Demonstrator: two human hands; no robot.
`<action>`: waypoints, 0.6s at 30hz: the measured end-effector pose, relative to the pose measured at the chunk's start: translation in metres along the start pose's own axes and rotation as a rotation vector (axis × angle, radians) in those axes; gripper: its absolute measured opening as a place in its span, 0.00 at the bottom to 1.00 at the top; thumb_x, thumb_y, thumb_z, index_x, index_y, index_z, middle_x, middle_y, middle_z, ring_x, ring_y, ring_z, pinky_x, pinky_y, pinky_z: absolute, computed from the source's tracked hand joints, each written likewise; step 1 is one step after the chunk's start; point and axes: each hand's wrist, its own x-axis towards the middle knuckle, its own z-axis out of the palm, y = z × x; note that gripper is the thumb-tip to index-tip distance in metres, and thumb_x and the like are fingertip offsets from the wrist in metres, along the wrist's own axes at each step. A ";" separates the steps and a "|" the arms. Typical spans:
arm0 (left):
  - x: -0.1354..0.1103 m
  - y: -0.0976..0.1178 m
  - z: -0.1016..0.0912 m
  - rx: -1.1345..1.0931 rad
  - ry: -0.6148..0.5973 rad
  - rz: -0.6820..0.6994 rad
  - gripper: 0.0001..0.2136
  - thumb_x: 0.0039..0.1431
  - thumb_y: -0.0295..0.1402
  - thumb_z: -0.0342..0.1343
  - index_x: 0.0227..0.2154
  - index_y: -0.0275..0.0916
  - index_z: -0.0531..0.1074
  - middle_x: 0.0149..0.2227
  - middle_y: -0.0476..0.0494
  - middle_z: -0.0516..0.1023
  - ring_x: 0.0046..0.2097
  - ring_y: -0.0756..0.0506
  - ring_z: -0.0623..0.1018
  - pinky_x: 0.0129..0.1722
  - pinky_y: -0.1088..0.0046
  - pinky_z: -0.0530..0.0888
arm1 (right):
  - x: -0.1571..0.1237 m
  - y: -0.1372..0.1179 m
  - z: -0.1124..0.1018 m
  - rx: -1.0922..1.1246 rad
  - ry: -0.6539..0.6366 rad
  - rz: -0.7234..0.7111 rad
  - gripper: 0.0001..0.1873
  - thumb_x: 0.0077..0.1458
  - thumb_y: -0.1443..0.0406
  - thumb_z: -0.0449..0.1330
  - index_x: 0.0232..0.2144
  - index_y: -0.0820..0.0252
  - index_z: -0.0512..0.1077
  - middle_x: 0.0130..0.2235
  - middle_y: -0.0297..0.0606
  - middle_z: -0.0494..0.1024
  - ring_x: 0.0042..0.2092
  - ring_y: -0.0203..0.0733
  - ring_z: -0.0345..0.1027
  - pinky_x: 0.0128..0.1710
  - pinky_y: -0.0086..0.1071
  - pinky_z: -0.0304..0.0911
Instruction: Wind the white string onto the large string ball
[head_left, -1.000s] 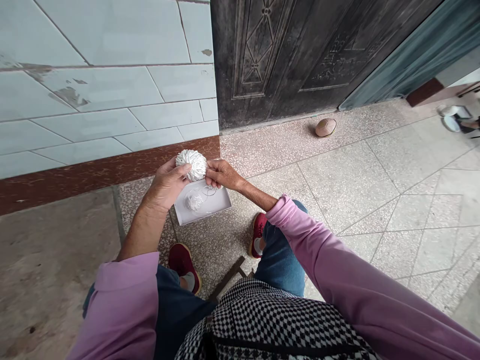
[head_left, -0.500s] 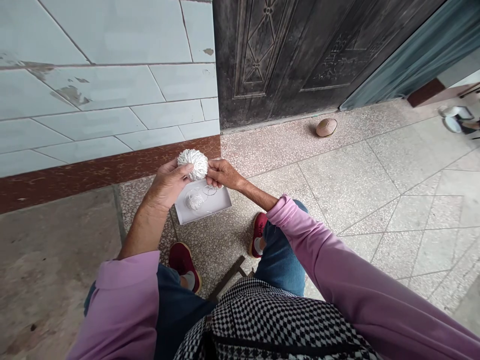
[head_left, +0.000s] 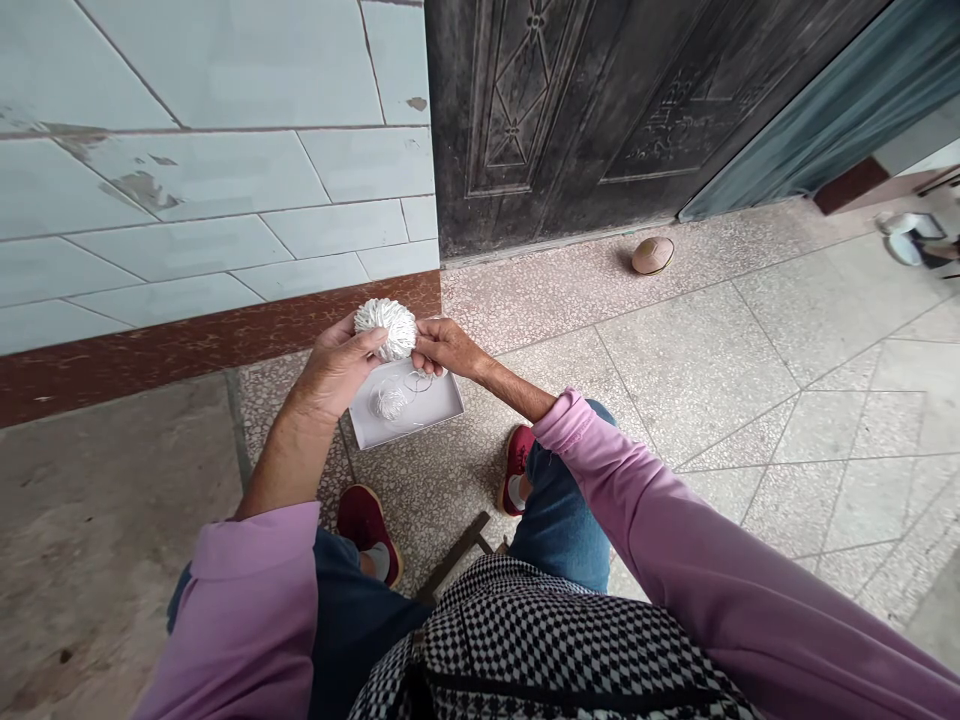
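Note:
A large white ball of string (head_left: 385,328) is held above a shallow white box (head_left: 435,405) on the floor. My left hand (head_left: 341,365) is closed around its left side, the thumb pressed on the front. At its right edge, my right hand (head_left: 448,348) is closed in a pinch; it seems to grip a strand there, though the fingertips are partly hidden. Inside the box lies a smaller white ball of string (head_left: 390,400). Loose thin strands (head_left: 421,380) curl beside it, below my right fingers.
A tiled wall (head_left: 202,200) with a brown skirting rises at the left, and a dark carved door (head_left: 570,110) stands ahead. Near the door sill lies a pinkish, rounded object (head_left: 652,255). Between my red shoes (head_left: 367,530) and seat, part of a wooden frame (head_left: 457,555) shows.

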 end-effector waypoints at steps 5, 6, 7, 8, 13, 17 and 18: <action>-0.001 0.001 0.003 0.023 0.010 0.015 0.25 0.45 0.44 0.91 0.44 0.44 0.91 0.45 0.36 0.94 0.53 0.27 0.93 0.48 0.54 0.91 | -0.001 -0.001 0.001 -0.009 0.001 0.003 0.23 0.86 0.82 0.59 0.36 0.59 0.71 0.28 0.27 0.82 0.24 0.27 0.68 0.23 0.16 0.63; -0.001 0.002 0.003 0.026 0.008 0.018 0.25 0.45 0.45 0.91 0.44 0.45 0.91 0.45 0.35 0.94 0.53 0.26 0.93 0.49 0.53 0.92 | 0.000 -0.001 0.000 -0.008 0.001 0.002 0.23 0.85 0.82 0.59 0.36 0.59 0.71 0.28 0.27 0.82 0.24 0.27 0.68 0.23 0.15 0.63; -0.001 0.002 0.003 0.029 0.005 0.019 0.25 0.45 0.45 0.91 0.44 0.45 0.90 0.44 0.35 0.93 0.53 0.25 0.93 0.50 0.51 0.92 | 0.000 -0.001 0.000 -0.005 0.002 -0.001 0.23 0.85 0.82 0.59 0.36 0.59 0.71 0.28 0.27 0.82 0.23 0.27 0.68 0.23 0.15 0.63; -0.001 0.002 0.003 0.030 0.001 0.020 0.25 0.46 0.45 0.91 0.44 0.45 0.90 0.44 0.35 0.93 0.53 0.24 0.93 0.51 0.49 0.92 | 0.000 -0.001 0.000 -0.002 0.002 -0.003 0.23 0.85 0.82 0.59 0.36 0.59 0.71 0.28 0.27 0.82 0.23 0.27 0.68 0.23 0.14 0.63; 0.001 0.000 0.001 0.028 -0.004 0.027 0.27 0.46 0.46 0.91 0.46 0.44 0.89 0.44 0.34 0.92 0.55 0.24 0.92 0.54 0.48 0.91 | 0.002 0.003 -0.001 0.003 0.010 -0.007 0.21 0.84 0.81 0.63 0.37 0.59 0.72 0.28 0.27 0.82 0.23 0.26 0.70 0.24 0.13 0.64; 0.002 0.000 0.000 0.014 0.019 0.021 0.28 0.44 0.46 0.92 0.46 0.44 0.90 0.48 0.33 0.93 0.54 0.27 0.92 0.51 0.54 0.90 | 0.005 0.007 -0.003 -0.006 -0.010 -0.025 0.20 0.86 0.80 0.61 0.38 0.58 0.71 0.29 0.27 0.82 0.24 0.27 0.69 0.24 0.13 0.64; 0.002 0.000 0.000 0.008 0.028 0.016 0.28 0.44 0.46 0.92 0.46 0.44 0.90 0.49 0.34 0.94 0.54 0.28 0.92 0.50 0.55 0.90 | 0.006 0.007 -0.003 -0.011 -0.016 -0.029 0.20 0.86 0.79 0.60 0.39 0.58 0.71 0.29 0.27 0.81 0.24 0.27 0.69 0.24 0.14 0.64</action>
